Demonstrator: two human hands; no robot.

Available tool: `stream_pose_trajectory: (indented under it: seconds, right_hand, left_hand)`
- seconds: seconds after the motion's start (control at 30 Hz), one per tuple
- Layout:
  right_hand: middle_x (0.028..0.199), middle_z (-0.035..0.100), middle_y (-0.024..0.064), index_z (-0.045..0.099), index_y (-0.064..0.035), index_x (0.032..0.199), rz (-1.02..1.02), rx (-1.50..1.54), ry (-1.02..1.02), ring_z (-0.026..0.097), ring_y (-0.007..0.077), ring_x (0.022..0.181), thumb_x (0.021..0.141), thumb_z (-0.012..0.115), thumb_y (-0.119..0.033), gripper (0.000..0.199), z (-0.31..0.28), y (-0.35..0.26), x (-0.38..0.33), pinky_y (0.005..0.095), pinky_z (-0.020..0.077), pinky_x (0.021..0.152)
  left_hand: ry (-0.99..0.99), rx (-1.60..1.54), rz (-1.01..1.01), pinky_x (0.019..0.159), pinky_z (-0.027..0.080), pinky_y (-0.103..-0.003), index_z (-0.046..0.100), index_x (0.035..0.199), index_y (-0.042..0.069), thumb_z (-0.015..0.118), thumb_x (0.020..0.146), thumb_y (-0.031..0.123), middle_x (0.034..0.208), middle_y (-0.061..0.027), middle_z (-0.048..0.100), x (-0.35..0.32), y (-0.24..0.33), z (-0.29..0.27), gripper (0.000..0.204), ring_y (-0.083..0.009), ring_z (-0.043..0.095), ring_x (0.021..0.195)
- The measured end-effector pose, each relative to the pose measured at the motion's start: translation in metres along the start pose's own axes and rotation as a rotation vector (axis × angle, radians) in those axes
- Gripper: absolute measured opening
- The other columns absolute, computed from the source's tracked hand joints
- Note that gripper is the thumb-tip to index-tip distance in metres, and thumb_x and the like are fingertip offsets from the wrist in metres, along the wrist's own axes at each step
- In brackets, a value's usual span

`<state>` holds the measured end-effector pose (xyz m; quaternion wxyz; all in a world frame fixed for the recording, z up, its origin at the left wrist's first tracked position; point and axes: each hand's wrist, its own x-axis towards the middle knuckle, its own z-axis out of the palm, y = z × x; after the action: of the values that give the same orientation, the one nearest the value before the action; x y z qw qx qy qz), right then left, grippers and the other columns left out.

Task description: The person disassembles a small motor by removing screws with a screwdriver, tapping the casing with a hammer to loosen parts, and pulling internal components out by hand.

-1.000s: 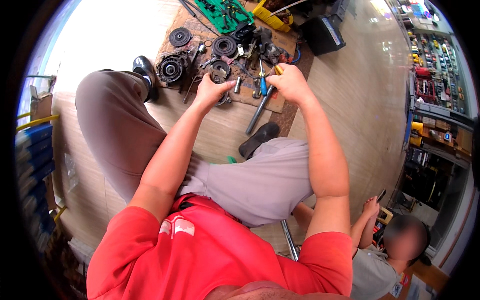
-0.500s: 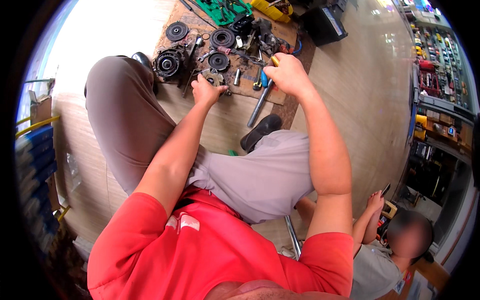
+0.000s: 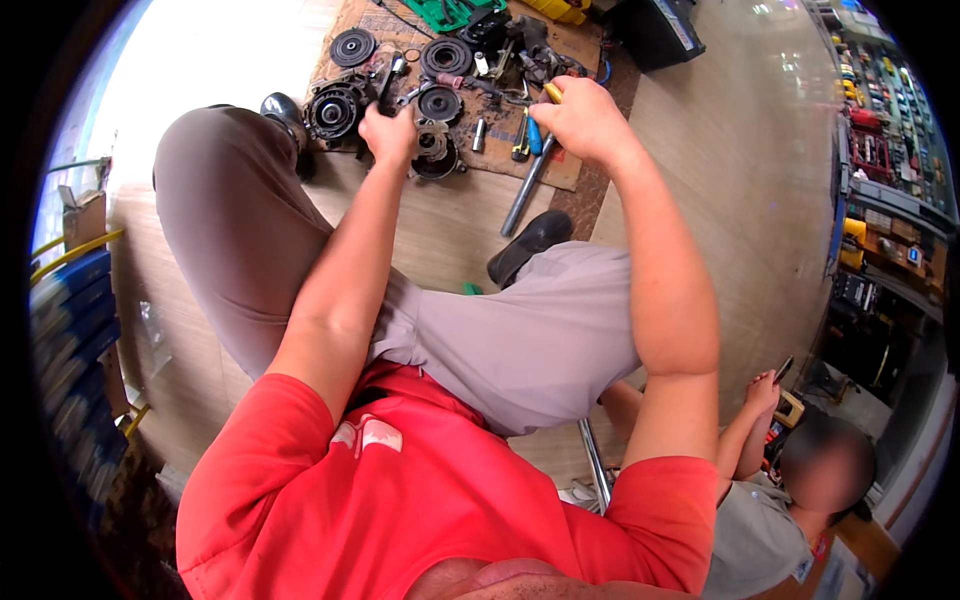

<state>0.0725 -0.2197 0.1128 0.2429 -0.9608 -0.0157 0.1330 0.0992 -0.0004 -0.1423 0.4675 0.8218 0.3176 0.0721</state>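
My left hand (image 3: 388, 134) is over the near left part of the cardboard, thumb and forefinger apart. Its fingertips are by the lower end of a dark bar-shaped tool (image 3: 386, 84); contact is unclear. A greasy round metal part (image 3: 434, 155) lies just right of this hand. In my right hand (image 3: 588, 118) is a yellow-handled tool (image 3: 553, 92), its far end lost among the parts. Below that hand lie a blue-handled tool (image 3: 534, 136) and a long metal tube (image 3: 527, 188). A dark round ribbed housing (image 3: 333, 112) sits left of my left hand.
Black pulley-like discs (image 3: 445, 57) and a small metal socket (image 3: 479, 135) lie on the greasy cardboard (image 3: 562, 172). Behind are a green tool case (image 3: 455, 12) and a black box-shaped battery (image 3: 655, 35). At lower right sits another person (image 3: 757, 530). Stocked shelves (image 3: 890, 120) line the right.
My left hand has left the greasy round metal part and moved up and left to the dark bar-shaped tool. My right hand keeps the yellow-handled tool in nearly the same place.
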Motion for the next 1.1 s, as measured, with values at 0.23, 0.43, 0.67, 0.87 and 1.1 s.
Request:
stream_pose_trajectory:
  seconds: [0.23,0.43,0.67,0.87,1.1]
  right_hand:
    - [0.066,0.056,0.0046,0.059,-0.0010,0.081,0.086,0.319,-0.100,0.051,0.0134,0.057,0.086,0.067,-0.023,0.024,-0.014,-0.001,-0.005,0.0328,0.0422,0.050]
    - [0.065,0.049,-0.0005,0.055,-0.0073,0.082,0.197,0.783,-0.300,0.043,0.0075,0.052,0.091,0.064,-0.020,0.018,-0.023,-0.019,-0.014,0.0247,0.0338,0.041]
    - [0.067,0.053,0.0023,0.056,-0.0055,0.086,0.194,0.900,-0.415,0.049,0.0099,0.052,0.093,0.063,-0.022,0.019,-0.025,-0.040,-0.028,0.0254,0.0379,0.042]
    - [0.072,0.060,0.0057,0.058,-0.0031,0.091,0.206,0.913,-0.422,0.056,0.0117,0.056,0.094,0.061,-0.020,0.018,-0.020,-0.009,-0.034,0.0265,0.0445,0.045]
    - [0.094,0.065,0.0141,0.056,0.0014,0.117,0.332,1.028,-0.353,0.066,0.0199,0.073,0.097,0.056,-0.019,0.029,-0.023,-0.022,-0.046,0.0339,0.0585,0.061]
  left_hand:
    - [-0.315,-0.434,-0.037,0.092,0.048,-0.034,0.054,0.129,-0.009,0.072,0.084,0.020,0.120,-0.0190,0.065,-0.031,0.082,-0.052,0.056,-0.0240,0.062,0.106]
    - [-0.904,-0.566,-0.345,0.068,0.043,-0.034,0.042,0.144,0.002,0.070,0.083,0.013,0.121,-0.0125,0.063,-0.052,0.055,-0.037,0.068,-0.0166,0.057,0.092]
    - [-0.994,-1.103,-0.494,0.106,0.032,-0.051,0.051,0.138,0.010,0.057,0.087,0.013,0.133,-0.0074,0.059,-0.052,0.045,-0.029,0.051,-0.0254,0.053,0.121]
    - [-1.171,-1.395,-0.554,0.100,0.044,-0.050,0.061,0.122,0.009,0.053,0.095,0.015,0.119,-0.0088,0.068,-0.061,0.052,-0.022,0.029,-0.0261,0.063,0.109]
    - [-0.936,-1.223,-0.505,0.084,0.056,-0.046,0.062,0.117,0.008,0.049,0.103,0.023,0.112,-0.0098,0.070,-0.056,0.050,-0.022,0.024,-0.0281,0.068,0.100]
